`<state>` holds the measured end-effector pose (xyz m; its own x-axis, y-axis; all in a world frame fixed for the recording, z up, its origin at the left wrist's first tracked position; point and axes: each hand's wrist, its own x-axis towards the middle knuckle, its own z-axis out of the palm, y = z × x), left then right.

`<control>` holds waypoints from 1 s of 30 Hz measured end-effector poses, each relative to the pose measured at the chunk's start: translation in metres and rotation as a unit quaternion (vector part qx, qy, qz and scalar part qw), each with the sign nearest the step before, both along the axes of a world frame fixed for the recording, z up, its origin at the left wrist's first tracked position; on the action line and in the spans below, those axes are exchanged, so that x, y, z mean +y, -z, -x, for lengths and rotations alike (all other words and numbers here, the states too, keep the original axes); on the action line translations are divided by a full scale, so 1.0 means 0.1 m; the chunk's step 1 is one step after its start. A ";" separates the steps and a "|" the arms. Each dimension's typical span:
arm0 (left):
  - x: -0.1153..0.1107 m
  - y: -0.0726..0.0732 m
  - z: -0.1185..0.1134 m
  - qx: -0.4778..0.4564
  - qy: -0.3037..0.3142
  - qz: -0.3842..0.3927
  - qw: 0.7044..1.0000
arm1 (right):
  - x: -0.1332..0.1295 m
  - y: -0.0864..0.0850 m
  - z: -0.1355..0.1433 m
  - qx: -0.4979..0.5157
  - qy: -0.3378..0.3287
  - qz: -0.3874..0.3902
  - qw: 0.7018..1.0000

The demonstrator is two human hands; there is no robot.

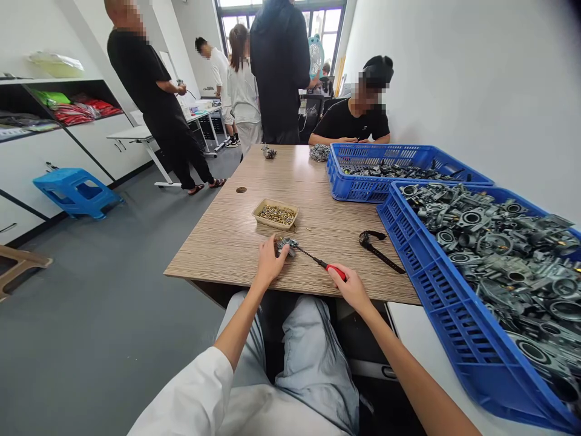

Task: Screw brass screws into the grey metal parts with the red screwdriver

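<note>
My left hand (271,259) is closed around a small grey metal carburetor body (285,245) on the wooden table (218,242). My right hand (351,284) grips the red and black handle of a screwdriver (323,264). The shaft slants to the left, and its tip meets the right side of the carburetor body. Just beyond my left hand stands a shallow beige tray (275,226) of small brass-coloured parts. A few loose brass pieces (309,229) lie beside the tray. Exactly where the tip sits on the metal is too small to tell.
A blue crate (431,309) heaped with carburetor bodies stands at my right, another blue crate (358,192) behind it. A black wristwatch (376,247) lies near the crates. Across the table sits a person in black (363,121); several others stand farther back. A blue stool (75,188) is at left.
</note>
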<state>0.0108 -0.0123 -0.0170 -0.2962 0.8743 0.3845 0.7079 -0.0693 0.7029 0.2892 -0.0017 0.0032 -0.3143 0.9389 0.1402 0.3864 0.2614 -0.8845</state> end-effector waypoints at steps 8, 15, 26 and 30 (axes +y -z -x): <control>0.06 0.04 0.03 0.041 -0.001 0.030 0.999 | 0.00 0.00 0.00 0.009 0.003 0.006 1.000; 0.03 0.06 0.04 0.032 -0.011 0.037 0.999 | 0.01 0.03 -0.02 0.037 0.022 0.007 0.999; -0.04 -0.02 0.01 -0.007 0.076 -0.031 0.997 | 0.04 0.03 -0.06 0.092 0.030 0.024 0.995; -0.06 -0.04 -0.03 0.059 0.107 -0.018 0.992 | 0.03 0.02 -0.06 0.096 0.023 0.028 0.995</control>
